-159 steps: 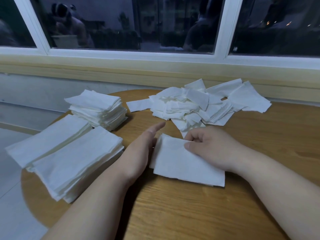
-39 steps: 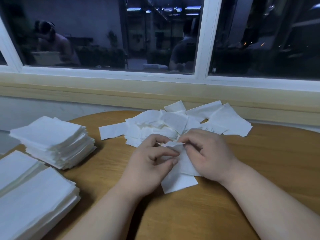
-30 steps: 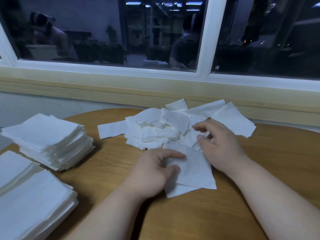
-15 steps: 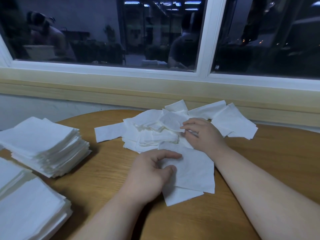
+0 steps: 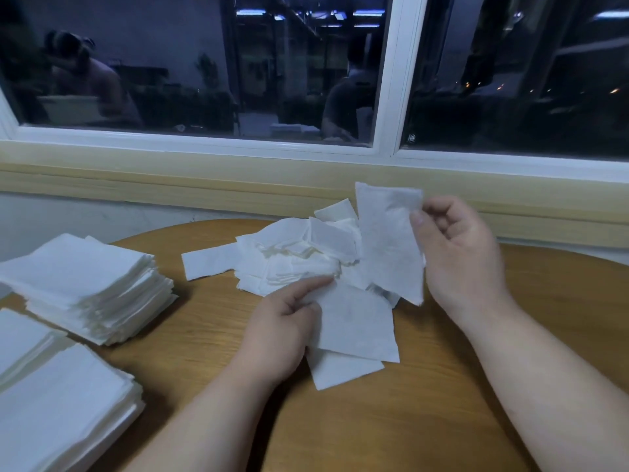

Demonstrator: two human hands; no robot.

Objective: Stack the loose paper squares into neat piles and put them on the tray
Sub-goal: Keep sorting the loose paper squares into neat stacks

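Note:
A heap of loose white paper squares (image 5: pixel 289 257) lies at the far middle of the round wooden table (image 5: pixel 391 420). My right hand (image 5: pixel 459 253) pinches one paper square (image 5: pixel 388 240) by its upper right corner and holds it up above the heap. My left hand (image 5: pixel 279 328) rests on the left edge of a small pile of squares (image 5: pixel 354 328) in front of the heap, with its forefinger stretched over the top sheet and its other fingers curled at the pile's edge. No tray is in view.
A tall neat stack of squares (image 5: pixel 88 284) stands at the left of the table. Two more stacks (image 5: pixel 58 403) lie at the near left edge. A window sill and wall run close behind the table.
My right hand has drawn one square out of the heap and lifted it up and to the right. My left hand has stayed on the small pile.

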